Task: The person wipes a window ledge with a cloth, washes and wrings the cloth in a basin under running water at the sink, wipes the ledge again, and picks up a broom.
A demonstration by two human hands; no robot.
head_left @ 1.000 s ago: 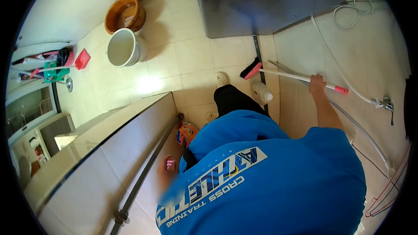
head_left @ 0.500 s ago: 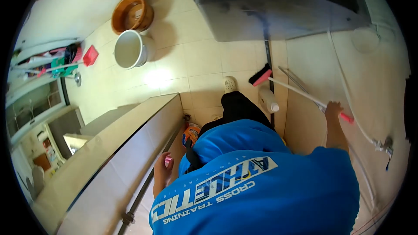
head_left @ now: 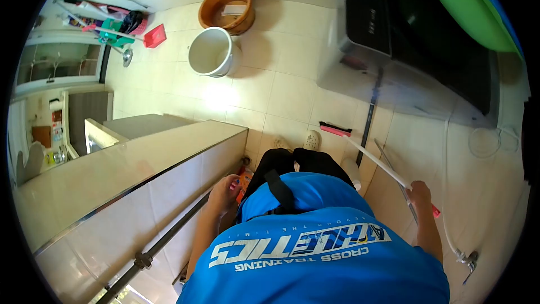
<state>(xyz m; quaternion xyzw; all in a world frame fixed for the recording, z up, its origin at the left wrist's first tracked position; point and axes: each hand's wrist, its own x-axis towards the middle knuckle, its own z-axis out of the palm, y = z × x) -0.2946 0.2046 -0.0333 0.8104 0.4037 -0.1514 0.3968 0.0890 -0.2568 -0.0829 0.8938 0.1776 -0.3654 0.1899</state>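
In the head view, my right hand (head_left: 419,194) is closed around the white handle of a broom (head_left: 376,159), near its pink end. The broom's pink head with dark bristles (head_left: 336,129) is down at the tiled floor, just beyond my right shoe. My left hand (head_left: 225,188) is closed on a small pink object (head_left: 232,185), mostly covered by the fingers. Beside that hand, an orange packet (head_left: 245,180) shows partly between my leg and the low wall. A white bottle (head_left: 351,173) stands by my right leg, partly hidden.
A low tiled wall (head_left: 169,146) with a pipe (head_left: 174,231) runs along my left. A grey bucket (head_left: 210,52) and brown tub (head_left: 226,9) stand ahead. The dark washing machine (head_left: 416,67) is ahead right. A red dustpan (head_left: 154,36) is far left; a tap (head_left: 468,259) is at right.
My view has swung to the right. The broom head has turned, its bristles now pointing away from me, and sits nearer my shoes. My feet are now side by side.
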